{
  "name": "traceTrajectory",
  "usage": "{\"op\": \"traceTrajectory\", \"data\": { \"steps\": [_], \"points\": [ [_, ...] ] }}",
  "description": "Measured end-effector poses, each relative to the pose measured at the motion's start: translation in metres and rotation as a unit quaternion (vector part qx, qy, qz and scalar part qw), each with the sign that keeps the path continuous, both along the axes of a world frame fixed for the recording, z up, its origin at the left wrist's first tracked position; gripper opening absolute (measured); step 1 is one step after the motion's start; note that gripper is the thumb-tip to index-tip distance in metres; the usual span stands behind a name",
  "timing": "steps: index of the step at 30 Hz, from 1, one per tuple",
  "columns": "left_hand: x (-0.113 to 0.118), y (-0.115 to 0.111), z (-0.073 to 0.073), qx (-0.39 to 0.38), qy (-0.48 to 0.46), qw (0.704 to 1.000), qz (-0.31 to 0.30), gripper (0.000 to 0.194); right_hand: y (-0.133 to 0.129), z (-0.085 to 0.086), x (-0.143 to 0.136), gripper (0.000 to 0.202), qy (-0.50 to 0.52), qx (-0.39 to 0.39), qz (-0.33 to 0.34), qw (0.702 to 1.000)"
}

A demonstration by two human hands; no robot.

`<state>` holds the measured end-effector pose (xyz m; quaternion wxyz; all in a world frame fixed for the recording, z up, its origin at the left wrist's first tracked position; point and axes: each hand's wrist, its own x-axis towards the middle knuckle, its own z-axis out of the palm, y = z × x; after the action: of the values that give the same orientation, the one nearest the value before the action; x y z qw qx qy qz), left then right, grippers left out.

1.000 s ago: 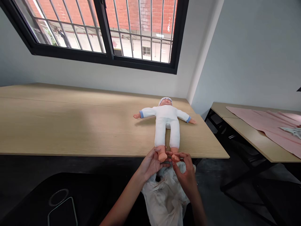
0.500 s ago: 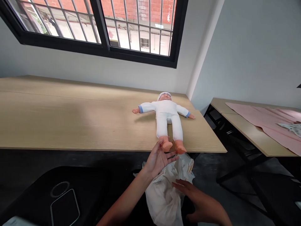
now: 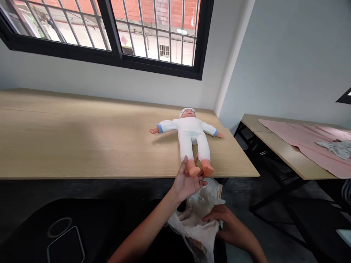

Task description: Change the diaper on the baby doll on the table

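Note:
A baby doll in a white suit with blue cuffs and a white cap lies on its back on the wooden table, arms spread. Its bare feet point towards me at the front edge. My left hand, palm up, cups one ankle from below, thumb on the outer side and a fingertip showing between the legs. Lower down, a crumpled thin white cloth hangs over my lap below the table edge. My right hand has its fingers curled on the cloth's right side; its thumb is partly hidden.
On the left, a phone lies on a black chair. A second table to the right carries a pink blanket and a patterned white cloth. Behind the doll are a wall and a barred window.
My left hand has moved up around the doll's ankle; before, its fingers were spread below the feet. My right hand has closed on the white cloth, which has shifted and bunched.

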<state>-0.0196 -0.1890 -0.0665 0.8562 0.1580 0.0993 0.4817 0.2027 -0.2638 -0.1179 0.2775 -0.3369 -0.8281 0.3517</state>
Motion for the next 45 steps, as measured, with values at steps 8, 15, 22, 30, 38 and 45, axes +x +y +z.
{"op": "traceTrajectory", "data": {
  "steps": [8, 15, 22, 30, 38, 45],
  "points": [
    [-0.009, -0.002, -0.005, -0.013, 0.011, 1.0, -0.01, 0.059, -0.02, -0.023, 0.046, 0.077, -0.096, -0.196, -0.092, 0.972],
    [-0.007, 0.0, -0.007, -0.01, 0.014, 1.0, -0.004, 0.057, 0.003, -0.018, 0.047, 0.029, -0.062, -0.17, -0.176, 0.968],
    [-0.01, 0.002, -0.01, -0.007, 0.005, 1.0, -0.011, 0.056, 0.016, -0.035, -0.037, 0.027, -0.094, -0.012, -0.011, 0.995],
    [-0.01, 0.001, -0.009, -0.004, 0.004, 1.0, -0.016, 0.056, 0.045, -0.033, -0.102, 0.04, -0.274, 0.103, -0.099, 0.951],
    [-0.012, -0.001, -0.009, 0.001, -0.004, 1.0, -0.017, 0.052, 0.036, 0.001, -0.097, 0.042, -0.244, 0.007, -0.02, 0.97],
    [-0.015, 0.0, -0.009, 0.033, -0.028, 0.999, -0.033, 0.059, -0.003, 0.028, -0.006, 0.074, -0.075, -0.164, 0.239, 0.954]
  ]
}}
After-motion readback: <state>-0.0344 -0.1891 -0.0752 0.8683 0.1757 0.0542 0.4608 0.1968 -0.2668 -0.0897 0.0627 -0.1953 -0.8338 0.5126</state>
